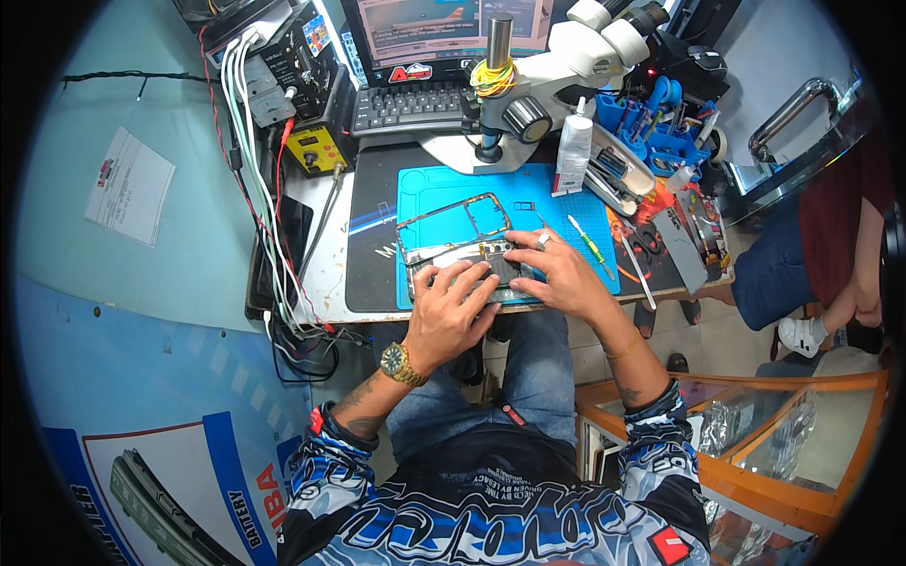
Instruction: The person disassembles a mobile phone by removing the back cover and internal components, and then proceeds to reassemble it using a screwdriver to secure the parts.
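The opened smartphone with an exposed dark and silver interior is laid at the near side of the blue mat, beneath both hands. The white-topped bench is partly covered by a black printed mat, on which the blue rectangular work mat is placed. Full support by the blue mat is advised, as tipping could occur at its near edge.

The bent fingers of the left hand are rested on the phone; whether a firm grip is applied cannot be told. The fingers of the right hand are bent over the phone's upper right part; whether anything is pinched cannot be told. For this handling of the exposed interior, light, even pressure is judged best. The thin black rectangular frame, lying just beyond the phone, should not be leaned upon, as it could bend.

Lettering is carried by the black, blue and white patterned shirt, the blue and white wall poster, the lit monitor, the white paper sheet and the white plastic tube.
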`<state>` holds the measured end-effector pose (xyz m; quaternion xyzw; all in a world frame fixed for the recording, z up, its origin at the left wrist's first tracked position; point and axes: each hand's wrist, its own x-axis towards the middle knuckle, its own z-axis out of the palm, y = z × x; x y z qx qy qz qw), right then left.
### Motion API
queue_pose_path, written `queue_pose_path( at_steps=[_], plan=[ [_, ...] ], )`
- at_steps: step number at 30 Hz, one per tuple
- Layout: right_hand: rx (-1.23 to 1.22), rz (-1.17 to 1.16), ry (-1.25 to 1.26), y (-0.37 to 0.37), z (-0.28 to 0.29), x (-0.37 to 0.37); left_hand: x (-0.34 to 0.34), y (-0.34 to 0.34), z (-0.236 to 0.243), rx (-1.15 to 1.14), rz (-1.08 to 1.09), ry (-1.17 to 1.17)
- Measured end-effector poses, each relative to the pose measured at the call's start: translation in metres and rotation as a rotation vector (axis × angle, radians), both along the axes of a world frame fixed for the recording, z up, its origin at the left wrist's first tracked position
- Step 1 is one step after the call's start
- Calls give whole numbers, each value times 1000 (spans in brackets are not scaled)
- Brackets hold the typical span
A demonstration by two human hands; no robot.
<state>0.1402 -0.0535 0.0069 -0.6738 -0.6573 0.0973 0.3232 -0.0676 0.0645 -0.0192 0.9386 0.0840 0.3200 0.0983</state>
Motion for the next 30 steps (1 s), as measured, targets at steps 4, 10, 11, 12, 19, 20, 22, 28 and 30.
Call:
queue_pose_path(
  at_steps=[4, 10, 11, 12, 19, 20, 22, 28, 30],
  plan=[
    [62, -11, -90, 0, -8, -4, 4, -3, -4, 18, -17, 6],
    [81, -72, -175, -2, -3, -15, 6, -7, -6, 42, 3, 28],
    [80, -71, -177, -2, -3, -15, 7, -7, -5, 51, 5, 29],
    [80, -70, -178, -3, -4, -16, 7, -9, -6, 38, 4, 29],
    [48, -28, -67, -4, -6, -7, 10, -14, -14, 55, 25, -10],
    [73, -51, -28, -4, -9, -5, 10, -14, -14, 63, 31, -22],
    [122, -94, 50, -5, -11, 0, 11, -15, -15, 66, 37, -21],
    [244, -431, -43, -19, 7, 10, 14, -20, -6, 69, 66, 23],
    [203, -558, -204, -25, 10, 13, 14, -21, -5, 79, 87, 46]
  ],
)
